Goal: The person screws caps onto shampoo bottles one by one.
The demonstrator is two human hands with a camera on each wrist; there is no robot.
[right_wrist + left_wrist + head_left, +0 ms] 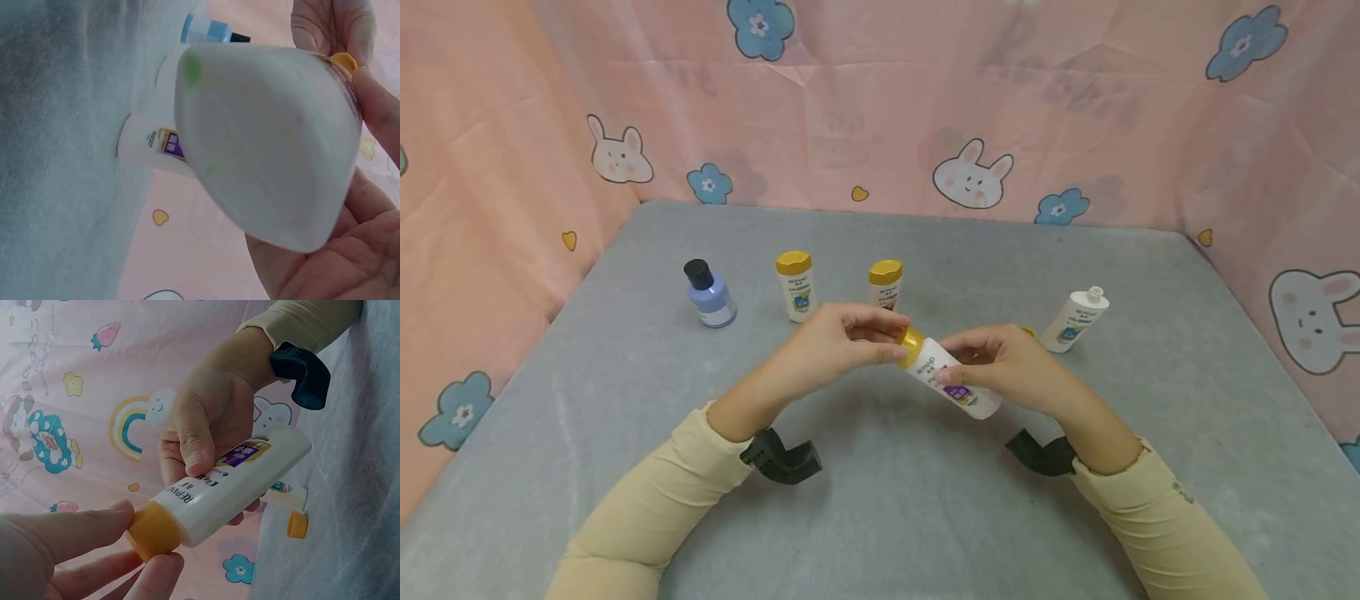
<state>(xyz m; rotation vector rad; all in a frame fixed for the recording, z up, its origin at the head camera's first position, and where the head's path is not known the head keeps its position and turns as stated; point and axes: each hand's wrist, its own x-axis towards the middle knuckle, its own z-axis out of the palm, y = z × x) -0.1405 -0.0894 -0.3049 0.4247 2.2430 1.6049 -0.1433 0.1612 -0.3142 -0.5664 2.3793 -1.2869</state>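
A white bottle [976,402] with a purple label tilts in front of me, its yellow cap [912,347] pointing up and left. My left hand [842,340] pinches this cap between thumb and fingers; in the left wrist view, the cap [154,531] sits at the bottle's neck end. Round the bottle's body, my right hand [1011,362] grips with the thumb across the front. The right wrist view looks at the bottle's white base [269,144], which hides much of the scene behind it.
Behind my hands stand a blue bottle [712,302] with a black cap and two yellow-capped white bottles, one [799,293] left of the other [885,287]. To the right is an uncapped white bottle [1072,322], with a loose yellow cap [297,525] near it.
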